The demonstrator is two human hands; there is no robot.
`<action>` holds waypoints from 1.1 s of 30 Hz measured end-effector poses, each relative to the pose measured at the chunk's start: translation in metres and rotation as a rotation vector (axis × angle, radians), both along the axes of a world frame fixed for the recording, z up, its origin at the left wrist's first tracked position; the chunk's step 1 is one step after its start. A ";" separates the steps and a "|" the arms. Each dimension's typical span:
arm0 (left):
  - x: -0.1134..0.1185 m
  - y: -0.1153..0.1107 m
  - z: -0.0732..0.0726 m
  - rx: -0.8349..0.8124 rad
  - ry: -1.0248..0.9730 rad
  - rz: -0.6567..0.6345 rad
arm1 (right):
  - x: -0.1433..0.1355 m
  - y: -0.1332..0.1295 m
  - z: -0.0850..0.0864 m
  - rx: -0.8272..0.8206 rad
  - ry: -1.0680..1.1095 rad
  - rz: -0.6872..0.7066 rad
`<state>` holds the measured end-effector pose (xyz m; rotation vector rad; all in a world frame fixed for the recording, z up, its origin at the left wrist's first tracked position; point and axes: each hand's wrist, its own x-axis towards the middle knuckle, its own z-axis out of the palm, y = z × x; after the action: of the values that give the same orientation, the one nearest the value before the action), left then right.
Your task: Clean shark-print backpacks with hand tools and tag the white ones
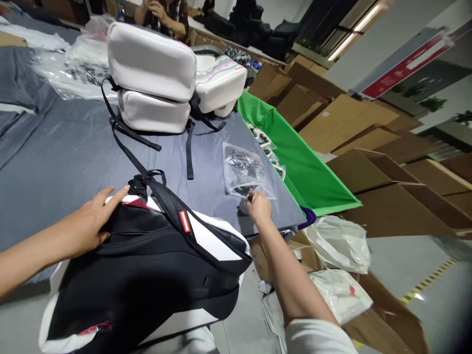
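Observation:
A black and white backpack (147, 265) lies at the near edge of the grey-covered table (73, 162), its strap side up. My left hand (90, 221) rests on the backpack's upper left edge, fingers apart. To the right, beyond the backpack, my right hand (258, 206) is closed at the lower edge of a clear plastic bag (245, 169) with dark contents. A small dark thing shows between its fingertips; what it is I cannot make out. Black straps run from the backpack across the table.
White bags (151, 61) stand stacked at the back, beside another white bag (221, 83). Clear plastic packaging (73, 69) lies at the back left. A green bin (295, 157) adjoins the table's right side, with cardboard boxes (342, 123) beyond. A person (165, 19) is across the table.

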<state>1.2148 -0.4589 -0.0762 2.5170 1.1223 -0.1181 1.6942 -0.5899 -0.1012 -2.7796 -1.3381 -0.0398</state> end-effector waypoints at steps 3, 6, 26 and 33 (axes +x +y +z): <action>0.001 0.000 0.002 0.007 0.001 -0.002 | 0.024 0.024 -0.024 -0.072 0.006 0.064; 0.002 -0.001 0.004 0.006 -0.011 -0.006 | 0.027 0.037 -0.033 -0.150 -0.008 0.109; 0.022 -0.011 0.026 -0.028 0.031 0.081 | -0.105 -0.002 0.090 0.404 0.695 0.278; 0.006 -0.025 0.034 -0.108 -0.246 0.172 | -0.249 0.031 0.106 0.222 0.731 0.783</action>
<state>1.2203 -0.4843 -0.0422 2.2555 1.1890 0.1687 1.4456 -0.5587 0.0048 -1.6384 -1.8669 0.7168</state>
